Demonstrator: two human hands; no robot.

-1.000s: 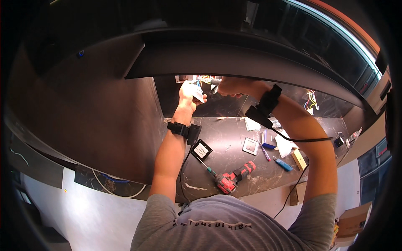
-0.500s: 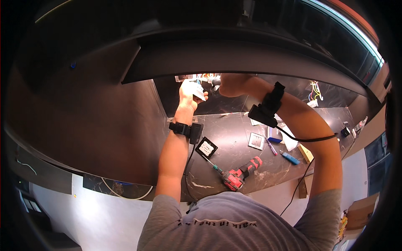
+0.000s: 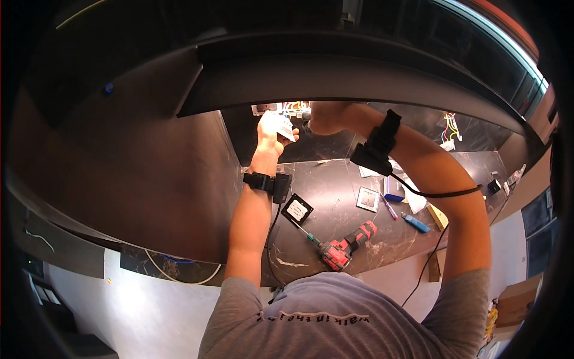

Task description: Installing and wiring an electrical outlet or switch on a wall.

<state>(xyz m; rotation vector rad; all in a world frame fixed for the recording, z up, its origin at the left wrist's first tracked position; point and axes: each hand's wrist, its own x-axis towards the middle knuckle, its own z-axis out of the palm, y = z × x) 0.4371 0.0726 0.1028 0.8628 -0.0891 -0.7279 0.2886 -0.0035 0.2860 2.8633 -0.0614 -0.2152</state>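
Under the dark cabinet lip, my left hand (image 3: 268, 133) grips a white switch or socket plate (image 3: 283, 129) just below a wall box (image 3: 263, 109) with coloured wires (image 3: 295, 109). My right hand (image 3: 329, 117) is closed beside those wires, around a dark-handled tool (image 3: 306, 118), whose working end I cannot make out. Further right, more coloured wires (image 3: 451, 128) hang from the back wall.
The dark marble counter (image 3: 299, 245) holds a red-black drill (image 3: 341, 254), green screwdriver (image 3: 312, 238), black plate (image 3: 296, 209), silver plate (image 3: 367, 200), blue tool (image 3: 415, 224), pen (image 3: 390, 208) and papers. The overhanging cabinet edge (image 3: 359, 84) spans above my hands. A cardboard box (image 3: 517, 299) stands lower right.
My hands stay at the same wall box, shifting slightly. The right hand's fingers sit a little higher, and the whole view has shifted slightly as my head moved.
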